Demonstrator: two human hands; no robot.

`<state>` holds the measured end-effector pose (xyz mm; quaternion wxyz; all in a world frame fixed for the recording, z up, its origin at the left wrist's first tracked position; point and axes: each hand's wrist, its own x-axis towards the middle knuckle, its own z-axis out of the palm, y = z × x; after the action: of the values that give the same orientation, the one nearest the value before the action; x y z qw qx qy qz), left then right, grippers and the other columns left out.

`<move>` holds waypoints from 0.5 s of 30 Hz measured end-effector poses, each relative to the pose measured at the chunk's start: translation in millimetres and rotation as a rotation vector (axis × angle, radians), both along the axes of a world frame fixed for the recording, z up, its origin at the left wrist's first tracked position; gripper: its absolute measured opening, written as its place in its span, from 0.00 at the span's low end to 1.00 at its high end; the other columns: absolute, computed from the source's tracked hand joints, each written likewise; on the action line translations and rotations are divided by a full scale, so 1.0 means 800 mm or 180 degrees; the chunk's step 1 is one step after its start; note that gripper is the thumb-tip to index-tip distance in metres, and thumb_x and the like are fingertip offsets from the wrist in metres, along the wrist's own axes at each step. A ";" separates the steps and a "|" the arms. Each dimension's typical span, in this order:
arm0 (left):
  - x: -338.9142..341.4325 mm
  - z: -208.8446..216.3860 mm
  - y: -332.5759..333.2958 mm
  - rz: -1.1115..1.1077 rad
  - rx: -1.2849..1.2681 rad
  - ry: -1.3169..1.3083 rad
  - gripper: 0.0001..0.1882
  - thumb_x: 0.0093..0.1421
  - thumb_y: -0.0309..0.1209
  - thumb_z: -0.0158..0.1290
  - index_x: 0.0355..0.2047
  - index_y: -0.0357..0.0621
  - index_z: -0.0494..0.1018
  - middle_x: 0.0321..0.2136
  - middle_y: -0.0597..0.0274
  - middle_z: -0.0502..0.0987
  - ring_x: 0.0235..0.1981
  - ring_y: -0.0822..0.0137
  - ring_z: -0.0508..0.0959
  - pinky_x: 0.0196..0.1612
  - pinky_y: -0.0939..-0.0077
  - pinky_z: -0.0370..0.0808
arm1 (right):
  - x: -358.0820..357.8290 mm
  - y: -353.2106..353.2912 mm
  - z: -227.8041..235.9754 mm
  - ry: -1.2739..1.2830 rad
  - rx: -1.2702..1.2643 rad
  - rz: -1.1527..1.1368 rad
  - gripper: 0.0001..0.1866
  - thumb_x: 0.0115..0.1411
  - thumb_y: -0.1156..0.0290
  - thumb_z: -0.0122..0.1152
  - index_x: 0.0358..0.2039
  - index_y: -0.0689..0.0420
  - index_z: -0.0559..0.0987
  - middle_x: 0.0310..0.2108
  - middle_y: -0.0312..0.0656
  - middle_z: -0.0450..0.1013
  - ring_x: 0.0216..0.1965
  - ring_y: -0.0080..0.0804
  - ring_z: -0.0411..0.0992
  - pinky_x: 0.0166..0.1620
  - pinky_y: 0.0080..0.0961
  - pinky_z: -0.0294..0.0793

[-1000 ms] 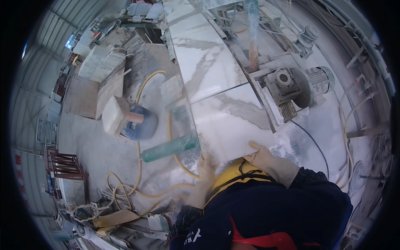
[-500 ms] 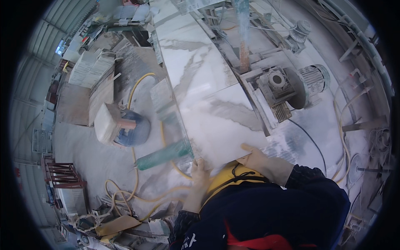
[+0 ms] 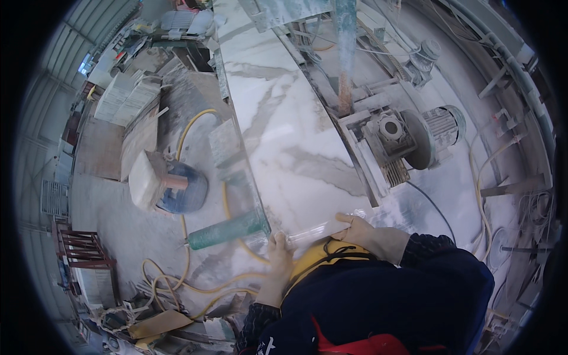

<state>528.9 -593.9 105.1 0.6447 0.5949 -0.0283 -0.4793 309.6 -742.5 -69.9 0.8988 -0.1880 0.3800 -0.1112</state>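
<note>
Both hands on the near edge of the white veined marble slab [image 3: 284,136]. Left hand [image 3: 278,251] at the near-left corner, fingers curled over the edge; right hand [image 3: 355,228] further right along the same edge, fingers closed over what looks like a clear film or strip on it — exact grip hard to tell through blur. Slab lies on the saw worktop [image 3: 455,177], running away from the hands.

Change over the last second: slab and machine sit larger and more central, hands in the same spots on the edge. Reads as head/body shifting in, not the slab moving much. My take: work stays at that near edge, contact unchanged.

Beyond the right hand: motor and blade housing [image 3: 414,133] at the slab's right side. Left of the left hand: green cylinder [image 3: 228,231] jutting off the corner, yellow hose [image 3: 189,260] on the floor, blue drum [image 3: 180,186] past it.
</note>
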 end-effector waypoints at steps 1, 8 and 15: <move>-0.001 0.003 -0.001 0.0086 0.0275 0.0049 0.15 0.70 0.39 0.50 0.51 0.47 0.68 0.38 0.67 0.73 0.38 0.70 0.76 0.42 0.69 0.79 | 0.000 -0.004 -0.003 -0.0041 0.0065 -0.0023 0.27 0.64 0.60 0.61 0.60 0.59 0.71 0.55 0.49 0.75 0.55 0.38 0.74 0.62 0.29 0.69; -0.004 0.005 -0.001 0.0391 0.0285 -0.0022 0.19 0.67 0.44 0.54 0.54 0.52 0.70 0.42 0.66 0.73 0.46 0.70 0.73 0.45 0.65 0.75 | 0.003 -0.016 -0.002 -0.0222 -0.0593 0.0004 0.23 0.69 0.59 0.56 0.59 0.58 0.71 0.55 0.48 0.74 0.56 0.38 0.73 0.63 0.29 0.68; -0.033 -0.059 0.160 0.1376 0.0026 0.0789 0.23 0.69 0.41 0.54 0.61 0.49 0.68 0.50 0.53 0.77 0.46 0.60 0.79 0.51 0.67 0.77 | -0.014 -0.035 0.133 -0.0507 0.0937 0.0763 0.26 0.72 0.62 0.51 0.64 0.66 0.64 0.64 0.53 0.65 0.64 0.47 0.65 0.68 0.41 0.63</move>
<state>502.5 -465.6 58.1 0.7284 0.5263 0.1808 -0.3997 298.3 -770.2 36.7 0.9506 -0.0891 0.2948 0.0389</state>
